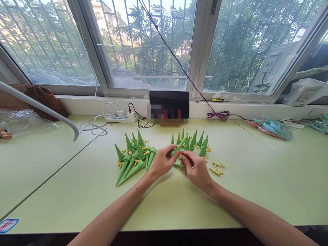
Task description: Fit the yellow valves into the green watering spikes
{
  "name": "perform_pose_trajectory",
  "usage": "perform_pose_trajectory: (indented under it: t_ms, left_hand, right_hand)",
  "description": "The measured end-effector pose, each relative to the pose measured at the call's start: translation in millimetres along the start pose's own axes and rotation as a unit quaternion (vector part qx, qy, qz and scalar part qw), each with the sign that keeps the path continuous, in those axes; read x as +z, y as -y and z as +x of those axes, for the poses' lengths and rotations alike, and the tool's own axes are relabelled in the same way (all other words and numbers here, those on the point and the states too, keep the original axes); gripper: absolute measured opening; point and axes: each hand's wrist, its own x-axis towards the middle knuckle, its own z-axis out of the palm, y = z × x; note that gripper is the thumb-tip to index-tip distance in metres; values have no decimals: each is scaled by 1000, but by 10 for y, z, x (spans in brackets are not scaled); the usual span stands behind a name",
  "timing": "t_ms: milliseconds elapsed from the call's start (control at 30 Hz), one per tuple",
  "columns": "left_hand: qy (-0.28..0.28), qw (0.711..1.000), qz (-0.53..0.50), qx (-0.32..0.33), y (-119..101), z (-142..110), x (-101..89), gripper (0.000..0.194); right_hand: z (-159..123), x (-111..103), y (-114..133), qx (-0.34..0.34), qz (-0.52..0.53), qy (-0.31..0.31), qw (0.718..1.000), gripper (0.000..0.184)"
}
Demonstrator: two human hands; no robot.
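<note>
My left hand (162, 161) is closed on a green cone-shaped spike (178, 147), its tip pointing up and away toward the window. My right hand (196, 167) pinches at the spike's wide lower end; what sits between its fingertips is too small to make out. A pile of green spikes with small yellow parts (134, 155) lies just left of my left hand. A second group of green spikes (193, 141) stands upright right behind my hands. Several loose yellow pieces (217, 168) lie to the right of my right hand.
A pale green table (77, 191) runs to a window sill. A dark screen (169, 105) leans on the sill, a white power strip (121, 118) with cables to its left. A curved white tube (38, 107) reaches in from the left. Teal packets (273, 127) lie at the right.
</note>
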Motion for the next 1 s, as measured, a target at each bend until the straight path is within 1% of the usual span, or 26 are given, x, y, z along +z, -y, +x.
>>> perform_pose_trajectory:
  t_ms: [233, 400, 500, 567, 633, 700, 867, 1000]
  left_hand:
    - [-2, 1000, 25, 3, 5, -3, 18, 34]
    - [-8, 999, 41, 9, -15, 2, 27, 32]
    - [-23, 998, 59, 19, -40, 10, 38, 28]
    - [-42, 997, 64, 23, -56, 17, 41, 26]
    - [-67, 995, 64, 22, -68, 22, 40, 25]
    - [-80, 994, 69, 21, -74, 23, 39, 25]
    - [-64, 993, 100, 26, -81, 0, 55, 25]
    - [-46, 993, 106, 31, -91, -24, 77, 27]
  right_hand:
    - [-8, 5, 8, 35, 39, 26, 998, 23]
    - [-8, 4, 29, 47, 51, 31, 997, 25]
    - [11, -11, 44, 56, 38, 24, 997, 24]
    - [29, -24, 54, 59, 21, 10, 998, 22]
    - [43, -33, 61, 53, 7, -1, 999, 21]
    - [50, -37, 62, 43, 1, -1, 999, 21]
    - [47, -43, 37, 42, 4, 12, 999, 22]
    - [47, -54, 16, 44, -8, 13, 999, 25]
